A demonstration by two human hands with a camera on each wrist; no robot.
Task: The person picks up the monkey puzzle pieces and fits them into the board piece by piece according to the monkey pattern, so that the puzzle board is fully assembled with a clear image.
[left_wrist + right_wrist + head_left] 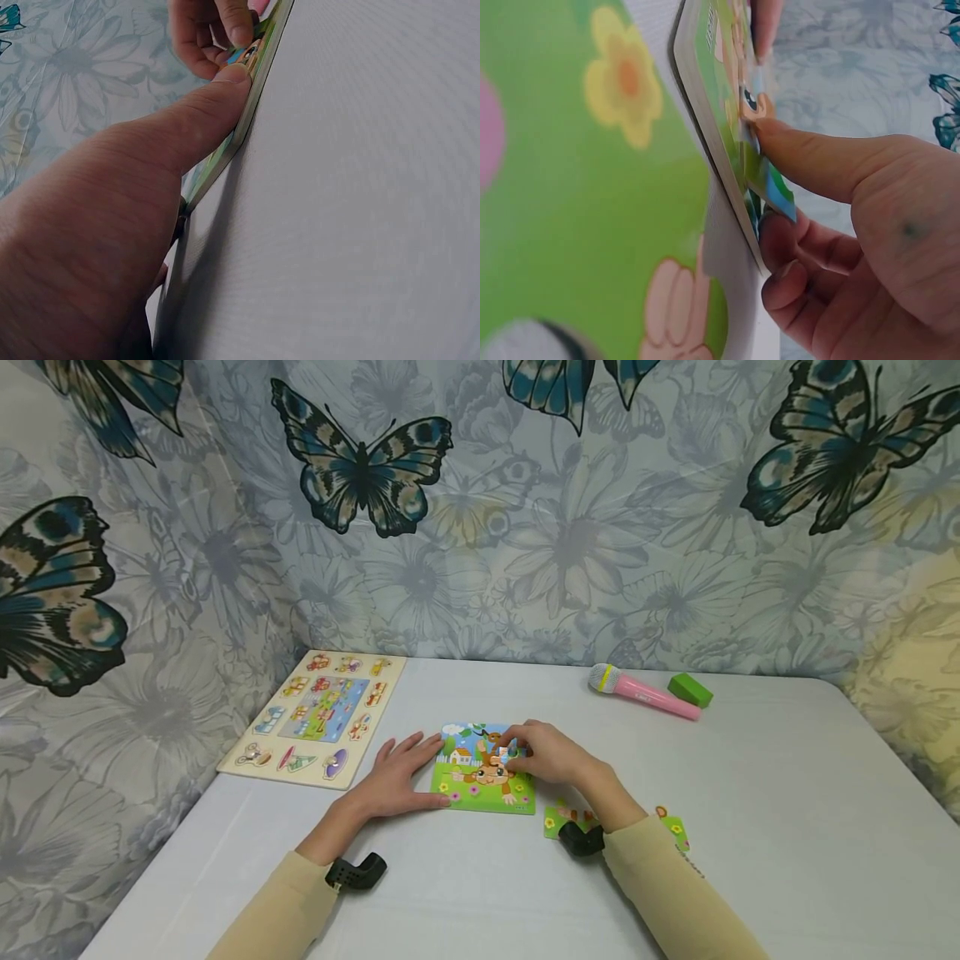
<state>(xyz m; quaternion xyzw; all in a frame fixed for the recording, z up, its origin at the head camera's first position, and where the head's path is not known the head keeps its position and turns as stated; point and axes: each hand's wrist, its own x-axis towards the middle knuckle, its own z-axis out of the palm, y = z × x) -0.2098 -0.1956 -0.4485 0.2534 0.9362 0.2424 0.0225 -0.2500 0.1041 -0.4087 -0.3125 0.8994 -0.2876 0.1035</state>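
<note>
A small jigsaw puzzle board point(480, 797) with a cartoon monkey on green grass lies flat on the white table. My left hand point(401, 781) rests at its left side, fingers extended, the thumb on the lower left edge. Over the board's upper right part, my right hand point(551, 753) pinches a puzzle piece point(774, 187) between thumb and fingers. The piece is tilted, with green and blue on it, and touches or nearly touches the board. Below the right hand lie two loose puzzle pieces, a green one point(552, 821) and another point(677, 831), both partly covered by the right arm.
A wooden picture board point(247, 758) with several toy pictures lies at the back left. Toward the back right are a pink toy microphone point(652, 696) and a green block point(690, 690). A butterfly-patterned cloth point(480, 602) hangs behind the table point(787, 827).
</note>
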